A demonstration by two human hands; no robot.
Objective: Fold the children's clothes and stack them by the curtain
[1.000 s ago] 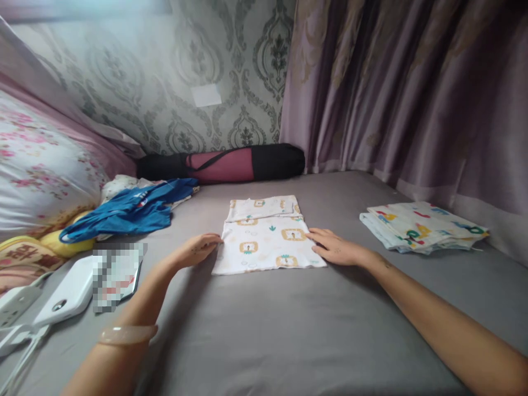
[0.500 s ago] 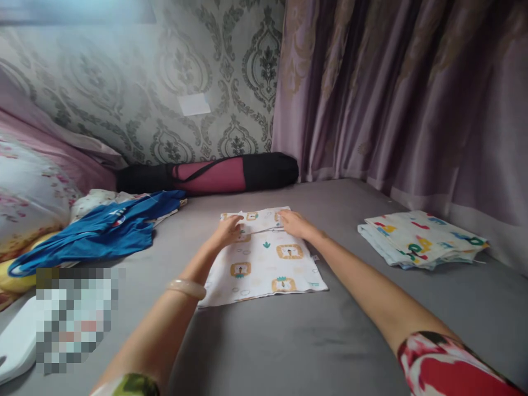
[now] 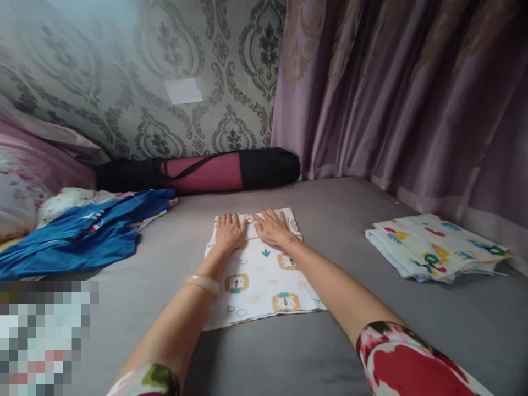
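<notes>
A white cloth garment printed with orange lion faces and green leaves lies flat on the grey bed sheet. Its far end is folded over toward me. My left hand rests flat on the left of that fold, fingers stretched out. Beside it, my right hand presses on the right part of the fold with its fingers spread. A pale bangle circles my left wrist. Neither hand grips anything; the cloth under the palms is hidden.
Folded cloths with colourful prints are stacked at the right. On the left lie a blue garment and a floral pillow. A black and maroon long bag lies along the wall, near purple curtains. The lower left is pixelated.
Both hands have flattened from curled fingers at the cloth's far edge to spread palms on the fold. My right hand has shifted toward the left one. The view has shifted slightly.
</notes>
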